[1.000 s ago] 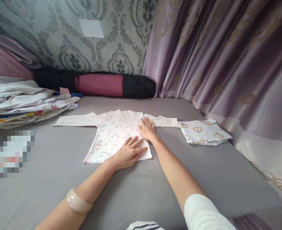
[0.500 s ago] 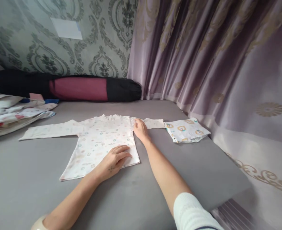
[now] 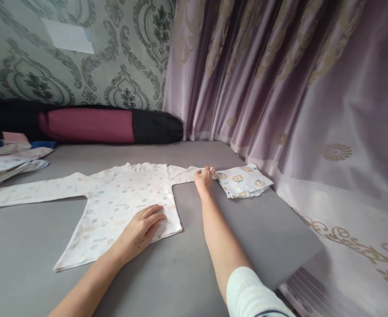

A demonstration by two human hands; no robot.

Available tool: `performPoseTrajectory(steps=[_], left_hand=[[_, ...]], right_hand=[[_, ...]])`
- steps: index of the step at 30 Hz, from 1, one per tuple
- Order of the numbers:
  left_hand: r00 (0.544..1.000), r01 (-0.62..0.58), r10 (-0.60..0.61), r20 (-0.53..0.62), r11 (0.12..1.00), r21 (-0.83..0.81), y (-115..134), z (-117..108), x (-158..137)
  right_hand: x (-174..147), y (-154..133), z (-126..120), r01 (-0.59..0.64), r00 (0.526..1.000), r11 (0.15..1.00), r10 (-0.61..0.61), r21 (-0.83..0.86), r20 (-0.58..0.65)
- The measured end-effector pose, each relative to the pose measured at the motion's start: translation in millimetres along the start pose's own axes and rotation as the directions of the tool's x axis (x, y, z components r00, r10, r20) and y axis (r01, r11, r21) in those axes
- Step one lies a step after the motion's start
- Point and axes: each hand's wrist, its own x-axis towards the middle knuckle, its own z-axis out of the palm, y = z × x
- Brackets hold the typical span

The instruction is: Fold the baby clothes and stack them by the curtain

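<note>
A small white long-sleeved shirt (image 3: 115, 207) with a pale print lies spread out on the grey bed surface (image 3: 167, 281). My left hand (image 3: 143, 226) rests flat on the lower right part of the shirt, fingers stretched out. Near the cuff of its right sleeve (image 3: 181, 175) is my right hand (image 3: 204, 179), touching the cloth with bent fingers that look slightly apart. The hand covers part of the sleeve's end. Just beyond that hand sits a folded white cloth (image 3: 245, 181) printed with yellow and green figures.
Stacked clothes (image 3: 12, 163) lie at the left edge. A long black and maroon bolster (image 3: 88, 126) runs along the patterned wall. Purple and white curtains (image 3: 253, 88) hang down beside the bed's right edge.
My right hand has moved right along the sleeve, from the shoulder to near the cuff. My left hand stays on the shirt. The view has turned slightly right.
</note>
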Motion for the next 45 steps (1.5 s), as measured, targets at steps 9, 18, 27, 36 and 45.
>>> performPoseTrajectory(steps=[9, 18, 27, 36, 45], left_hand=[[1.000, 0.001, -0.001, -0.004, 1.000, 0.000, -0.1, 0.7, -0.9], [1.000, 0.018, -0.018, 0.013, 1.000, -0.003, -0.3, 1.7, -0.7], [0.999, 0.026, -0.026, 0.024, 1.000, 0.007, 1.1, 0.5, -0.9], [0.999, 0.031, -0.031, 0.032, 1.000, -0.004, -1.5, 2.1, -1.5], [0.995, 0.046, -0.040, 0.094, 0.997, -0.062, -5.7, -4.9, 17.1]], right_hand=[[6.8, 5.0, -9.2, -0.045, 0.987, 0.991, 0.063, -0.125, 0.147], [11.1, 8.8, -6.6, -0.010, 0.984, 0.983, 0.042, -0.184, 0.171], [13.4, 7.6, -1.4, -0.021, 0.983, 0.979, 0.057, -0.202, 0.176], [10.8, 7.9, -7.3, 0.019, 0.989, 0.984, 0.007, -0.174, 0.147], [9.5, 0.8, -14.4, 0.121, 0.981, 0.969, -0.084, -0.216, 0.176]])
